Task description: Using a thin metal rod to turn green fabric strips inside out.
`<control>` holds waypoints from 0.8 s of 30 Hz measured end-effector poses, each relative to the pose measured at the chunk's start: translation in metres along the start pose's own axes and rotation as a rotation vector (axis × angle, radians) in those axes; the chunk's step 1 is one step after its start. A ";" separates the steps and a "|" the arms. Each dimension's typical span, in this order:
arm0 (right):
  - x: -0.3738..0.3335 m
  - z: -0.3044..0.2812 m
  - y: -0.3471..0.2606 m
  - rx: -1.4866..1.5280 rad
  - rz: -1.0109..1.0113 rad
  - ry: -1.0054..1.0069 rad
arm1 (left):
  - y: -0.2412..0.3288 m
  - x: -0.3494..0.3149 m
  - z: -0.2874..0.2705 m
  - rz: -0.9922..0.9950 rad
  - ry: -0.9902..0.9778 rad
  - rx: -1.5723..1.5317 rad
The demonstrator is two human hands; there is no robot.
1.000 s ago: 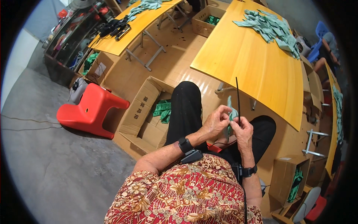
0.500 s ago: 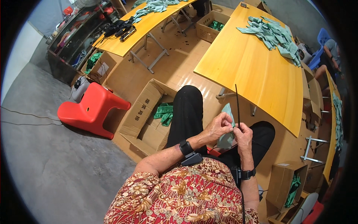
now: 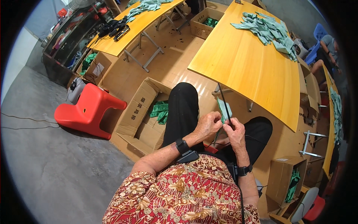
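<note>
Above my lap, both hands meet at a narrow pale green strip of cloth (image 3: 225, 108) with a darker green edge. The fingertips of my left hand (image 3: 207, 126) are closed in a pinch on its left side. Close beside it, my right hand (image 3: 235, 135) is closed with its thumb and fingers at a thin black rod (image 3: 223, 98). That rod slants up and leftward past the cloth, toward the table edge. My fingers hide the point where cloth and rod meet, so I cannot tell whether the rod goes inside the cloth.
A cardboard box (image 3: 128, 119) with green cloth pieces (image 3: 160, 112) stands left of my legs, beside a red plastic chair (image 3: 87, 110). Ahead right is a yellow table (image 3: 246, 71) bearing a pale green cloth heap (image 3: 266, 31). Another box (image 3: 278, 181) stands at right.
The rod has tipped from nearly upright to leaning left. My hands have moved slightly left, and the wide cloth part that hung below them now shows only as a thin strip.
</note>
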State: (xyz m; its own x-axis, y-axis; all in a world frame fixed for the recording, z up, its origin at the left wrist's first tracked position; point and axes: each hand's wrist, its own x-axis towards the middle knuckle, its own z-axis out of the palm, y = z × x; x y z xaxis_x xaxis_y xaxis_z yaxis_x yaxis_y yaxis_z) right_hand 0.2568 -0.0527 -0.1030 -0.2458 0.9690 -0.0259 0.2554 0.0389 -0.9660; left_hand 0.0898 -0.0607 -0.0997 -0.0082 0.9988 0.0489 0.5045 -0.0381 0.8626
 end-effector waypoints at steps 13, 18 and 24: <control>0.013 0.010 -0.011 -0.124 -0.181 0.152 | 0.004 0.010 -0.003 0.417 0.283 0.129; 0.010 0.019 -0.020 0.019 -0.161 0.227 | 0.002 0.006 0.004 0.339 0.276 0.116; 0.012 0.018 -0.010 -0.152 -0.224 0.329 | -0.010 0.008 0.007 -0.034 -0.029 -0.242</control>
State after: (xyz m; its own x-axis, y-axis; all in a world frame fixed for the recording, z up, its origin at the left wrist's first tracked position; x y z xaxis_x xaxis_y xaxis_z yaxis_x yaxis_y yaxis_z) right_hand 0.2342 -0.0458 -0.0983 -0.0060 0.9577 0.2877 0.3704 0.2693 -0.8890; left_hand 0.0906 -0.0519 -0.1114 0.0048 1.0000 0.0066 0.2830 -0.0077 0.9591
